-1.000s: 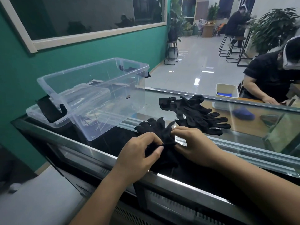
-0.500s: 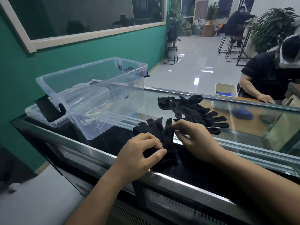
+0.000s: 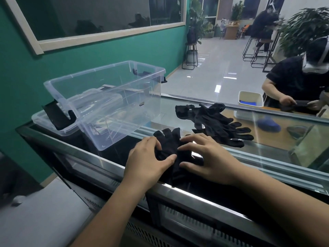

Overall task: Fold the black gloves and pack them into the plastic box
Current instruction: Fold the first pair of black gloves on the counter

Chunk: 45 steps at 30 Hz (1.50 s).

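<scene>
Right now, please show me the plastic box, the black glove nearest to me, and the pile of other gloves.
plastic box (image 3: 121, 122): head view, on its clear near wall.
nearest glove (image 3: 169, 141): head view, on its palm below the fingers.
glove pile (image 3: 211, 122): head view, on the middle of the top glove.

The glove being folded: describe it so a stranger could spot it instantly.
On the glass counter, just right of the clear plastic box, lies a black glove. Unlike the loose gloves farther back, it alone is covered by the left hand and right hand.
</scene>
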Motion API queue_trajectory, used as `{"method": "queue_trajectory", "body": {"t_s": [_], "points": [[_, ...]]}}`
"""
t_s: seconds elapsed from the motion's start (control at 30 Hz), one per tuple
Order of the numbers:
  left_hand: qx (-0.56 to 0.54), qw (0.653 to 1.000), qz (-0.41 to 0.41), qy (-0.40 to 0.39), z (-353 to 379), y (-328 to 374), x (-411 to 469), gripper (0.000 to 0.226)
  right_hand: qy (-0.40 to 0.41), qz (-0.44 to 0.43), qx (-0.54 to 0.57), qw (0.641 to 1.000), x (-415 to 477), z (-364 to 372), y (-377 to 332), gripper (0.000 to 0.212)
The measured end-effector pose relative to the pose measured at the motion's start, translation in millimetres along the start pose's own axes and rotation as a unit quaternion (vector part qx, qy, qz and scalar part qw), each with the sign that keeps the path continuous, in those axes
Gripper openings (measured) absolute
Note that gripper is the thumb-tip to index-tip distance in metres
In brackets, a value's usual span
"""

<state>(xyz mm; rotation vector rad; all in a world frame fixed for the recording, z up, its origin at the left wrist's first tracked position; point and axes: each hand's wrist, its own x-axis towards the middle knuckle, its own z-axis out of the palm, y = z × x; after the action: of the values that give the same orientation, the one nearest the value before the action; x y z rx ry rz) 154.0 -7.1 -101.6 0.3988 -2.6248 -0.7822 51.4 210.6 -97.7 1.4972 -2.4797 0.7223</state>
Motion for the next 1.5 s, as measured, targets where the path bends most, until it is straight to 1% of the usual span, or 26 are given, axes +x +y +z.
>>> {"method": "queue_trajectory", "body": {"t_s": [0.07, 0.13, 0.27, 0.33, 0.4, 0.47, 0.57, 0.7, 0.77, 0.83, 0.93, 1.0, 1.1, 1.23, 1.37, 1.5], "points": [[0.002, 1.0, -0.013, -0.006, 0, 0, 2, 0.045, -0.003, -0.004, -0.006, 1.0, -1, -2, -1, 0.048], [-0.007, 1.0, 0.0, -0.007, -1, 0, 3, 0.041, 0.001, -0.003, 0.005, 1.0, -1, -3, -3, 0.045], [-0.041, 0.991, 0.125, 0.027, -4, 1, -5, 0.023, 0.068, 0.04, 0.049, 0.996, 2, -3, 1, 0.019], [-0.062, 0.983, 0.173, -0.004, -7, 2, -11, 0.018, 0.082, 0.072, 0.054, 0.993, 2, -4, 4, 0.02], [-0.069, 0.976, 0.198, -0.049, -8, 1, -16, 0.02, 0.083, 0.089, 0.048, 0.991, 1, -3, 5, 0.025], [-0.062, 0.974, 0.206, -0.069, -8, 0, -18, 0.024, 0.089, 0.101, 0.037, 0.99, 2, -2, 5, 0.025], [-0.05, 0.973, 0.216, -0.061, -8, -2, -21, 0.028, 0.088, 0.104, 0.031, 0.99, 2, -2, 5, 0.025], [-0.023, 0.97, 0.235, -0.061, -8, -3, -24, 0.039, 0.084, 0.086, -0.001, 0.993, 1, -2, 5, 0.024], [-0.015, 0.968, 0.245, -0.051, -6, -4, -26, 0.033, 0.082, 0.075, -0.012, 0.994, 1, -2, 6, 0.026], [-0.034, 0.97, 0.235, -0.051, -5, -3, -28, 0.025, 0.079, 0.062, -0.012, 0.995, 1, -2, 7, 0.027], [-0.067, 0.974, 0.208, -0.058, -7, -1, -29, 0.021, 0.077, 0.051, -0.024, 0.995, 1, -1, 8, 0.026], [-0.058, 0.974, 0.211, -0.063, -9, -1, -28, 0.018, 0.077, 0.047, -0.033, 0.995, 2, -2, 8, 0.024], [-0.034, 0.973, 0.219, -0.069, -11, 1, -27, 0.02, 0.076, 0.043, -0.044, 0.995, 3, -3, 7, 0.023], [-0.001, 0.968, 0.247, -0.039, -9, 3, -25, 0.01, 0.081, 0.05, -0.045, 0.994, 3, -4, 5, 0.023], [-0.009, 0.962, 0.271, -0.015, -7, 4, -32, 0.009, 0.082, 0.059, -0.04, 0.994, 3, -4, 5, 0.022], [-0.012, 0.964, 0.262, -0.049, -7, 2, -36, 0.011, 0.086, 0.061, -0.041, 0.994, 3, -3, 6, 0.021]]}}
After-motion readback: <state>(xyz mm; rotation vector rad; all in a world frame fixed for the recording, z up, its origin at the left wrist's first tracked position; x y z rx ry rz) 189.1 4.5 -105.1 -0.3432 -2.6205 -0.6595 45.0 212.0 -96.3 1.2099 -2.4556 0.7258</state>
